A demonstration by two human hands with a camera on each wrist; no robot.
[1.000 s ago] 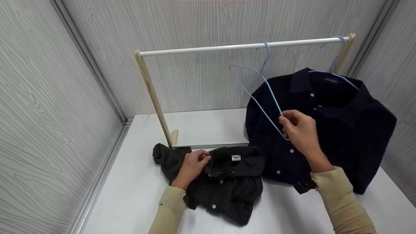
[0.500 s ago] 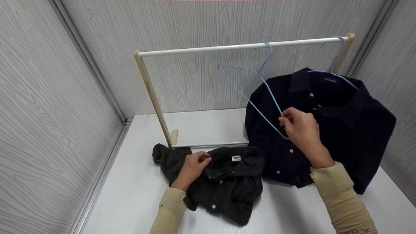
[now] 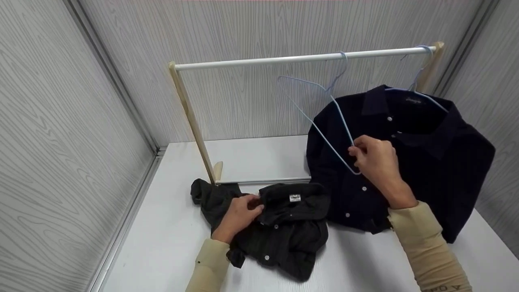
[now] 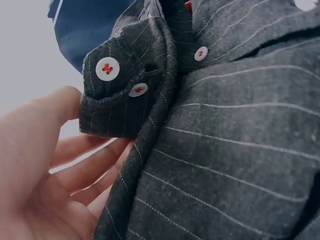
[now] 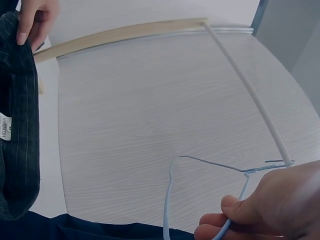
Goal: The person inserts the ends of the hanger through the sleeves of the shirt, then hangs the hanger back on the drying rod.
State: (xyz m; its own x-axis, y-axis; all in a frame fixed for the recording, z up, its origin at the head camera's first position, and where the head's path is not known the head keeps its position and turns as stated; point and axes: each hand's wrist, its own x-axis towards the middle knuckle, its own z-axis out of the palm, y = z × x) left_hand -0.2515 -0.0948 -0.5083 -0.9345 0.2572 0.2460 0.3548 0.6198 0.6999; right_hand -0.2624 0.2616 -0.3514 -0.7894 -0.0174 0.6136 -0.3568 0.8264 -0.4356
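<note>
My right hand (image 3: 377,162) pinches the lower right part of a light blue wire hanger (image 3: 340,113), also visible in the right wrist view. The hanger's hook sits over the white rail (image 3: 259,61) and its body tilts toward me. At the collar of a black pinstriped shirt (image 3: 288,239) is my left hand (image 3: 239,215). In the left wrist view its thumb meets the collar edge (image 4: 112,115), with the fingers passing behind the cloth. The shirt lies rumpled on the white table, neck opening upward, a white label (image 3: 295,198) showing inside.
A navy shirt (image 3: 425,174) hangs on another blue hanger (image 3: 415,83) at the right end of the rail. The rack's wooden left leg (image 3: 190,121) and lower bar (image 3: 263,180) stand behind the black shirt. Wood-patterned walls (image 3: 243,24) enclose the table (image 3: 162,227).
The hanger has swung about and its hook has shifted slightly right along the rail. My left hand has lowered a little at the collar, its thumb and fingers parting slightly.
</note>
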